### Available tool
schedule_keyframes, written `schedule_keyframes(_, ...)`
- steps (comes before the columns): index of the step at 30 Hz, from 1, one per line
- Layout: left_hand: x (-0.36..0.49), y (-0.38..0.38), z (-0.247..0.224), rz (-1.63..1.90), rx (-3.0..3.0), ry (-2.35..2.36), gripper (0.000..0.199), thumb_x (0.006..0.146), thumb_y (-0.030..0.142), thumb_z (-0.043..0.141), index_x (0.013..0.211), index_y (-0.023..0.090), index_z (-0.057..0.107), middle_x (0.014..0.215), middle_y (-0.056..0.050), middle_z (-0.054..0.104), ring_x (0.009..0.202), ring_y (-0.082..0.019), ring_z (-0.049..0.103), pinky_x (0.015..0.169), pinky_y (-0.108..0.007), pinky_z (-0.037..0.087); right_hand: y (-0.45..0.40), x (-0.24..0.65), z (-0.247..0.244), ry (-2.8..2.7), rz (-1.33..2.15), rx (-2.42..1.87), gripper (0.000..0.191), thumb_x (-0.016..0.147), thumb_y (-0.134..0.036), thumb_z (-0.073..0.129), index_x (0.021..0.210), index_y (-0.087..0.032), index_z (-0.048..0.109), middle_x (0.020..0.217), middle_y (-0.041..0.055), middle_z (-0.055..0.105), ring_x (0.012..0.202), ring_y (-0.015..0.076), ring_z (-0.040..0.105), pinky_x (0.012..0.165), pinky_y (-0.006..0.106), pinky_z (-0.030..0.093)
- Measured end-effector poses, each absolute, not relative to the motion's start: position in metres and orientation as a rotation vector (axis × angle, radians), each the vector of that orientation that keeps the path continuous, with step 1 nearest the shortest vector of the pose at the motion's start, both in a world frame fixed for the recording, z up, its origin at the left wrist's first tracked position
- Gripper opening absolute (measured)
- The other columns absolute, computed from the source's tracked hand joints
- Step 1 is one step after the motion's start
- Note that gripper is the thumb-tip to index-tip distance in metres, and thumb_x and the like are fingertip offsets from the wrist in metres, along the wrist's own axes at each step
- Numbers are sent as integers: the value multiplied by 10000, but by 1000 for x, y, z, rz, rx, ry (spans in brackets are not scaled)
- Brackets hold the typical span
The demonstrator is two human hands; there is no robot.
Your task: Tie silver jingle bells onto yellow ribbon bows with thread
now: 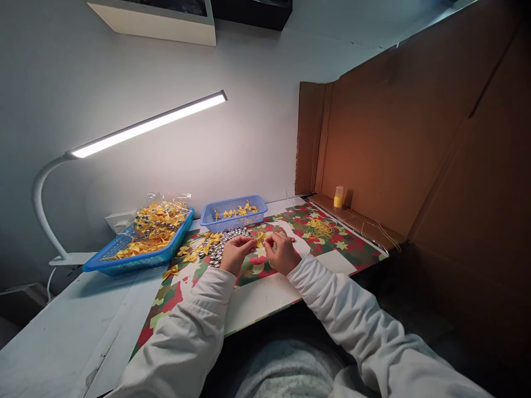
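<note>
My left hand and my right hand are raised close together over the patterned sheet. Between their fingertips is a small yellow bow, pinched from both sides. Any thread or small part at the bow is too small to make out. Left of my left hand lie many silver bells in a spread pile. Loose yellow bows lie beside the bells, and a single bow sits nearer the sheet's left edge.
A blue basket heaped with yellow bows and clear plastic stands left; a smaller basket holds a few bows behind. Yellow strings and a yellow bottle are right, beside a cardboard wall. A lamp hangs over the left.
</note>
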State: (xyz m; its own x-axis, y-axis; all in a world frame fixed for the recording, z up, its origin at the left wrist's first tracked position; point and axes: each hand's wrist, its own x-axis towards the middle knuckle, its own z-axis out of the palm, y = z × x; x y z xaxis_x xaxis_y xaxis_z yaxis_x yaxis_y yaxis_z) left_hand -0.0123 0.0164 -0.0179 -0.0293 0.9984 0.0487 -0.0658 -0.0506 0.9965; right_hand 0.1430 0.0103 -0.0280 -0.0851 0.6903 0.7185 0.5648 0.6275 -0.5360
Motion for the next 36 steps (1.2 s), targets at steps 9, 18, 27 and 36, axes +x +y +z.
schedule_keyframes(9,-12,17,-18,1286,1169,1134,228,914,292,597,1072,128,609,999,-55,649,807,-153,641,697,-322,565,14,142,-30,-1688,181,-995,156,812,-190,546,657,-199,533,638,7,595,663,163,545,661,294,418)
schedule_keyframes(18,-12,18,-21,1301,1187,1165,236,913,290,599,1085,130,607,1022,-60,646,832,-161,642,715,-334,566,14,141,-31,-1666,219,-961,160,803,-194,535,644,-197,519,628,8,581,645,157,533,663,293,432)
schedule_keyframes(27,-14,20,-22,1322,1200,1157,226,915,295,597,1065,127,611,986,-52,649,794,-149,640,688,-316,564,13,141,-29,-1664,242,-947,164,789,-194,543,629,-196,502,625,8,581,641,155,524,670,292,430)
schedule_keyframes(36,-16,22,-25,1324,1249,1170,236,914,297,597,1080,130,607,1011,-58,647,820,-158,642,707,-330,565,12,143,-28,-1686,265,-958,173,788,-190,542,619,-192,502,609,1,570,644,149,508,687,283,417)
